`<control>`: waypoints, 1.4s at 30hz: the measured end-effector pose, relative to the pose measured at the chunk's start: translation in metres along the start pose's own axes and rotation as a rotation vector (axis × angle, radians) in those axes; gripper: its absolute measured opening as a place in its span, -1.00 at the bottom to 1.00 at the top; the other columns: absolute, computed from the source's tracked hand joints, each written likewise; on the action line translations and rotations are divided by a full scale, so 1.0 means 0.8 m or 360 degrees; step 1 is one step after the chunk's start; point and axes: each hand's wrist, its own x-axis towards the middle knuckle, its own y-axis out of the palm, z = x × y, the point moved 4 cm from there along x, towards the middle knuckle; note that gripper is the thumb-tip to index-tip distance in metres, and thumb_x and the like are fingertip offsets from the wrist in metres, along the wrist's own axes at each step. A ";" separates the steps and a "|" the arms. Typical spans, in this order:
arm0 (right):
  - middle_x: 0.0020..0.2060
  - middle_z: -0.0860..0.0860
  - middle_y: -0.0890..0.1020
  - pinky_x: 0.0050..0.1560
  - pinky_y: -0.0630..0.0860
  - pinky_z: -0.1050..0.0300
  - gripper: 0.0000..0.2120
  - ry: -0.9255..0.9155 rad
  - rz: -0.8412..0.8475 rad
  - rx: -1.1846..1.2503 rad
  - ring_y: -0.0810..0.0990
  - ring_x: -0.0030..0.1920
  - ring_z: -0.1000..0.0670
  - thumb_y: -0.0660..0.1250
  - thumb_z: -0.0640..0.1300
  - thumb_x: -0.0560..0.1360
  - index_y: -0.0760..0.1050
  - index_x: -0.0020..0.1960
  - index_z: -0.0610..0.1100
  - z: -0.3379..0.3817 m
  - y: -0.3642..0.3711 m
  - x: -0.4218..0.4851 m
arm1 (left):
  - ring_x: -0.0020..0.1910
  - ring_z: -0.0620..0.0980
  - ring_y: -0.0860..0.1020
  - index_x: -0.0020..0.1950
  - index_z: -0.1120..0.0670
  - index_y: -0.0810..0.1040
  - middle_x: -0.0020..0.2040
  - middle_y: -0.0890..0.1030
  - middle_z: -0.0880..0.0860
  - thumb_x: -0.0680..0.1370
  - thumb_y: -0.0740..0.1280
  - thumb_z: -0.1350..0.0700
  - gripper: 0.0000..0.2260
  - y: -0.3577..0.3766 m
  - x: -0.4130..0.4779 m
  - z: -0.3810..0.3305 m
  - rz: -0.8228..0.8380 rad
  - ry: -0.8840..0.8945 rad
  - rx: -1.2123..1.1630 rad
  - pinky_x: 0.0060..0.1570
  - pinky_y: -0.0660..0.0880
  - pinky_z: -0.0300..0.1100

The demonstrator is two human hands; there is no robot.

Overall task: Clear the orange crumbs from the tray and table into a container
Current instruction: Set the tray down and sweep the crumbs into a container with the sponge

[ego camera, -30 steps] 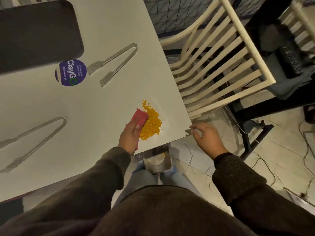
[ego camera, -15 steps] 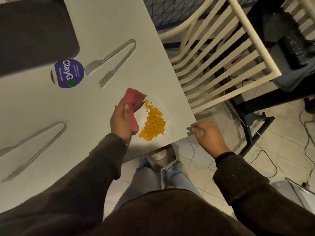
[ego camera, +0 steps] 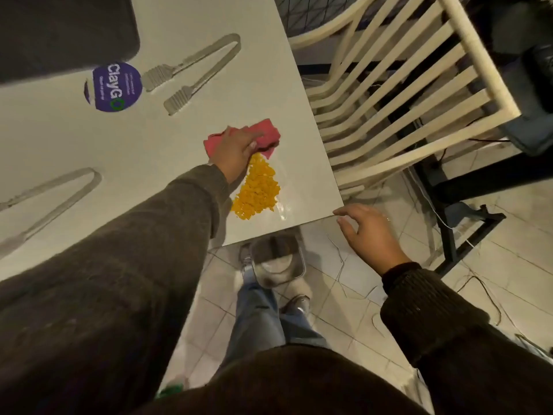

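Left hand [ego camera: 236, 151] closed on pink cloth [ego camera: 266, 134], pressed flat to the table [ego camera: 185, 121] at the far end of the orange crumbs [ego camera: 257, 190]. Crumbs lie in one tight heap near the table's front-right corner, touching the cloth's near edge, not yet over the rim. Right hand [ego camera: 369, 232] open, fingers spread, holding nothing, just off the corner at edge level. Clear container [ego camera: 276, 262] sits below on the floor, partly under the table edge, approx. in line w/ the heap; no crumbs visible inside, but view is blurred. Two tongs and a purple lid lie well apart from the work area.

Step in hand, as judged: sweep heap to the edge and drop it into the container.

Recs:
- Keep cloth flat and wide, behind the whole heap; one slow pull toward the edge, no flicks.
- Steer the pull directly above the container; heap looks slightly left of its centre.
- Right hand should cup below the rim or lift the container up to the edge to cut the drop; crumbs are light and likely to bounce on tile.
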 end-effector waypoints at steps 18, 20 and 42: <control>0.06 0.05 0.63 0.24 0.39 -0.14 -0.83 0.0044 0.0106 0.0139 0.50 0.13 -0.01 0.27 -0.11 0.54 0.57 0.09 -0.01 -0.015 0.042 -0.088 | 0.52 0.20 0.10 0.50 -0.02 0.30 0.49 0.31 0.14 0.68 0.03 0.09 -0.62 0.053 -0.125 -0.019 -0.0387 -0.0442 -0.0402 0.51 -0.08 0.06; 0.05 0.06 0.64 0.23 0.39 -0.13 -0.83 0.0063 0.0098 0.0157 0.51 0.13 0.00 0.27 -0.11 0.54 0.57 0.08 0.00 -0.013 0.045 -0.092 | 0.49 0.18 0.16 0.51 -0.02 0.26 0.47 0.34 0.16 0.68 0.01 0.09 -0.62 0.052 -0.132 -0.025 -0.0479 -0.0516 -0.0563 0.47 0.03 -0.02; 0.09 0.07 0.61 0.25 0.38 -0.17 -0.83 0.0279 0.0055 0.0173 0.48 0.17 0.01 0.23 -0.06 0.55 0.54 0.10 0.05 0.007 0.073 -0.107 | 0.49 0.13 0.23 0.40 0.05 0.44 0.42 0.43 0.12 0.66 0.11 0.17 -0.67 0.056 -0.214 0.015 -0.0606 -0.0448 -0.0281 0.50 -0.11 0.02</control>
